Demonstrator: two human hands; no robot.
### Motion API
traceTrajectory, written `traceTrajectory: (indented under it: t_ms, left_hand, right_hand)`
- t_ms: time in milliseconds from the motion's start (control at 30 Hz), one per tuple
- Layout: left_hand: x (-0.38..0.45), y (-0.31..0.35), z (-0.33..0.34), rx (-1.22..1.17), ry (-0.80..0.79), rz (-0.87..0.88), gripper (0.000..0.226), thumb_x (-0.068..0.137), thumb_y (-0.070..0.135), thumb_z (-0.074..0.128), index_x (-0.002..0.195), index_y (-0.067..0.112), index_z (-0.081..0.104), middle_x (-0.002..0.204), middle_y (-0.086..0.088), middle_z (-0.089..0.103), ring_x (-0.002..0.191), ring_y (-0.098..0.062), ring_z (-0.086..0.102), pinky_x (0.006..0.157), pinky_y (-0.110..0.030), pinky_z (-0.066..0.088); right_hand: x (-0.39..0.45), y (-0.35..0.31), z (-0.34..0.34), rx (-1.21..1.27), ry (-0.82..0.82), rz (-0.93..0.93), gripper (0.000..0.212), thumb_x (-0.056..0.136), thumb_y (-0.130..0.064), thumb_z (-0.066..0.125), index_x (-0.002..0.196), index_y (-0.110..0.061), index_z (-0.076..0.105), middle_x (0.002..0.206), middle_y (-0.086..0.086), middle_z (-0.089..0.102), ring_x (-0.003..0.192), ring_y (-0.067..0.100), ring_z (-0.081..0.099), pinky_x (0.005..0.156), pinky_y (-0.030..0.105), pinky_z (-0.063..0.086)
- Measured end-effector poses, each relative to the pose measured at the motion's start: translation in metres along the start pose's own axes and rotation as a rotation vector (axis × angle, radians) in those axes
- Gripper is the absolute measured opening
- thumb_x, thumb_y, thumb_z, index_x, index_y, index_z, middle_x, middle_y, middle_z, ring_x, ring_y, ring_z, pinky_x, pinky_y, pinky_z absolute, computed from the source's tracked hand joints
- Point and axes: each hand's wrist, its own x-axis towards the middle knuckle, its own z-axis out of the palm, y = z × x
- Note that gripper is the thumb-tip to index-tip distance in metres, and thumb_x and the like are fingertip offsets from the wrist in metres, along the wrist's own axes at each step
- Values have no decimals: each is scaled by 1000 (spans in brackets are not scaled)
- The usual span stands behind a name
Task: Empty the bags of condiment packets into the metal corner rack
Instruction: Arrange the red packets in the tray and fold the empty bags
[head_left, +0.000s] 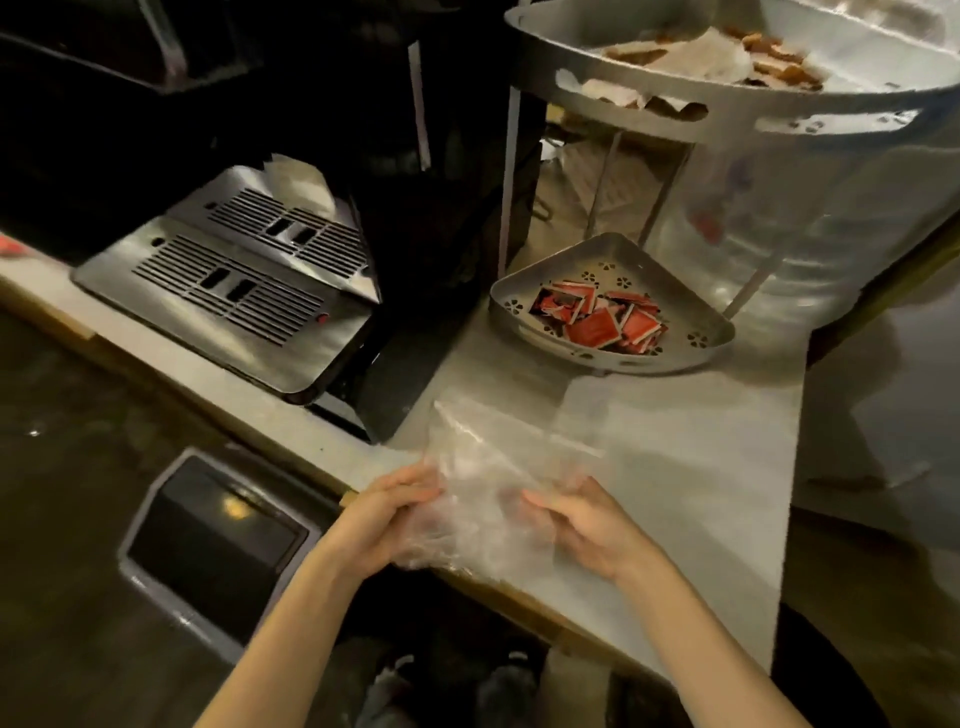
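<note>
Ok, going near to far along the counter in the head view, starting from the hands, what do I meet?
Left hand and right hand gripping the clear plastic bag → bare counter → lower rack tray holding red packets → upper rack tray with brown packets.

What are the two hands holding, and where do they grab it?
A clear plastic bag: left hand grips its left side, right hand its right side.

Text: none legible anywhere.
Packets (597, 319): red and white print, too blurred to read.
</note>
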Motion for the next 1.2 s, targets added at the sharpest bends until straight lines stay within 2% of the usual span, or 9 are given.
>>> traceTrajectory:
  t_ms: [200, 333, 433, 533, 667, 767, 867, 1000, 1200]
  left_hand:
    - [-28, -15, -69, -177, 216, -62, 26, 90, 5, 40, 84, 3, 65, 69, -11, 71, 65, -22, 68, 65, -32, 55]
    - [-54, -6, -131, -266, 282, -49, 35, 90, 7, 38, 64, 3, 61, 47, -9, 61, 40, -19, 59, 40, -20, 49]
    - [-79, 8, -187, -304, 143, -47, 31, 73, 24, 50, 56, -1, 61, 51, -13, 59, 44, -23, 57, 45, -20, 48]
    - [-96, 13, -247, -48, 37, -37, 30, 49, 28, 72, 66, 4, 65, 65, -7, 64, 60, -20, 58, 56, -24, 48]
    - [-103, 12, -311, 420, 130, 31, 21, 66, 3, 61, 80, 15, 70, 81, -8, 64, 75, -21, 56, 61, -22, 50]
    - [-96, 1, -346, 800, 428, 127, 27, 73, 0, 66, 95, 15, 70, 100, -2, 62, 95, -15, 57, 87, -28, 49]
    - [-91, -21, -355, 1038, 711, 153, 24, 77, 12, 65, 101, 16, 68, 107, -1, 58, 98, -13, 55, 82, -22, 38]
    - [-74, -56, -360, 859, 572, 31, 45, 88, 16, 53, 132, 13, 44, 114, 1, 57, 97, -16, 56, 79, -20, 37]
    - [-38, -91, -376, 517, 737, 90, 66, 91, 21, 53, 142, 17, 12, 109, 7, 56, 88, -1, 57, 75, -8, 43]
  right_hand:
    - [13, 18, 64, -12, -184, 110, 26, 89, 0, 47, 95, -9, 71, 89, 8, 72, 80, 21, 69, 64, 29, 56]
    - [34, 44, 123, 42, -250, 210, 44, 81, -14, 34, 105, -4, 69, 104, 18, 64, 94, 31, 57, 75, 36, 49]
    - [48, 66, 173, -29, -167, 226, 37, 92, -15, 37, 77, -12, 71, 88, 11, 69, 78, 21, 64, 67, 32, 50]
    - [69, 92, 217, -221, -146, 239, 35, 93, -26, 41, 100, -5, 69, 107, 16, 69, 96, 24, 66, 83, 31, 52]
    - [101, 124, 266, -328, -137, 306, 42, 93, -25, 36, 115, 0, 61, 119, 21, 63, 110, 32, 59, 89, 38, 48]
    - [129, 149, 305, -611, -181, 257, 36, 94, -18, 46, 125, -2, 54, 133, 15, 53, 114, 21, 52, 93, 31, 41]
    - [150, 187, 329, -860, -243, 31, 40, 95, -9, 41, 136, -7, 42, 148, 6, 33, 137, 17, 31, 108, 23, 23]
    - [165, 235, 333, -1470, -329, -283, 57, 93, -13, 41, 146, -16, 20, 157, -6, 12, 143, 16, 12, 116, 31, 12]
    - [190, 280, 337, -1610, -472, -286, 65, 88, -14, 51, 146, -14, 20, 153, 4, 24, 142, 23, 17, 116, 36, 13]
